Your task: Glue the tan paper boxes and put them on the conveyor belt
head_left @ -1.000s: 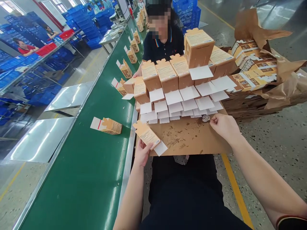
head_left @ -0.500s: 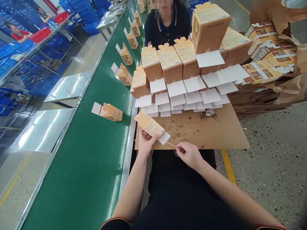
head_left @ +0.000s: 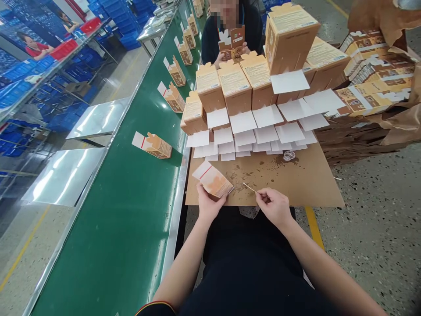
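Observation:
My left hand (head_left: 211, 204) is closed on a small carton (head_left: 215, 181), tilted just above the near left part of the brown board (head_left: 296, 188). The carton is somewhat blurred, and its white flap with a red line points up and left. In my right hand (head_left: 273, 207), to the right of the carton, a thin stick like a cotton swab (head_left: 250, 187) is pinched, its pale tip pointing left and apart from the carton. Beyond both hands, a stack of brown cartons (head_left: 235, 85) with white flaps hanging out stands on the board.
On the left runs a green conveyor belt (head_left: 128, 228) with a row of open cartons, the nearest carton (head_left: 154, 146) beside the board. A clear round item (head_left: 289, 155) lies near the stack. Across from me a person (head_left: 250, 26) holds a carton. Flat bundled cartons (head_left: 371, 94) lie right.
The carton in my left hand has been turned, so its red-lined flap now shows. My right hand has drawn the stick away to the right. The person opposite now holds up a carton.

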`<state>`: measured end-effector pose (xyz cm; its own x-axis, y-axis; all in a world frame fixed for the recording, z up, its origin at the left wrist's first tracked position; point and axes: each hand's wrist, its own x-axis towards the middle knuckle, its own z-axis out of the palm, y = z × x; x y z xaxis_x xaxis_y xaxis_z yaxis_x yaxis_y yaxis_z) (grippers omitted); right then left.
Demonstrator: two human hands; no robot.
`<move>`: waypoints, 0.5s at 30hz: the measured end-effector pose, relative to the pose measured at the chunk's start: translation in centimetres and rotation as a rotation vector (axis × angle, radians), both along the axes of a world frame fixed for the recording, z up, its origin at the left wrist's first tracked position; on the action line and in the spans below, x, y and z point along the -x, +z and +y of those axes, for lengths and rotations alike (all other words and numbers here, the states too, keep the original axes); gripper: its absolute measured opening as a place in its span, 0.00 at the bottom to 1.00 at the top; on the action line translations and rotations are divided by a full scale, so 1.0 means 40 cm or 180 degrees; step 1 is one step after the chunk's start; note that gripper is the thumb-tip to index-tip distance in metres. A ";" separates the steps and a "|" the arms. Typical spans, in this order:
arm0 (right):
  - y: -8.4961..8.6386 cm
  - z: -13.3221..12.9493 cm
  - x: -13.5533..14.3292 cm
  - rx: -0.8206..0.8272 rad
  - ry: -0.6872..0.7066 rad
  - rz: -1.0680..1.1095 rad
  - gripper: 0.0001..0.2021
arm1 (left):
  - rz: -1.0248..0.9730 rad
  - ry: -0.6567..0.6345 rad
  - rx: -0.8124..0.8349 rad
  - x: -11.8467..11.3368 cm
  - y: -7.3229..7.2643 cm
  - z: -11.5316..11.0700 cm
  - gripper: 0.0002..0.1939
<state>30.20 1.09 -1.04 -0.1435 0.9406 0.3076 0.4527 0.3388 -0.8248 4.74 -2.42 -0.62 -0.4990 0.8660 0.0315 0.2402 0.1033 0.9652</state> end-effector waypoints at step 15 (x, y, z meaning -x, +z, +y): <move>0.033 -0.024 -0.048 0.0286 -0.0198 0.0128 0.16 | -0.0232 0.0341 -0.0029 0.048 -0.008 -0.010 0.33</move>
<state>32.11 0.11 0.29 -0.0732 0.9713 0.2261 0.4364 0.2350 -0.8685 2.84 -2.82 -0.92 -0.5899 0.8075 -0.0005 0.1575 0.1157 0.9807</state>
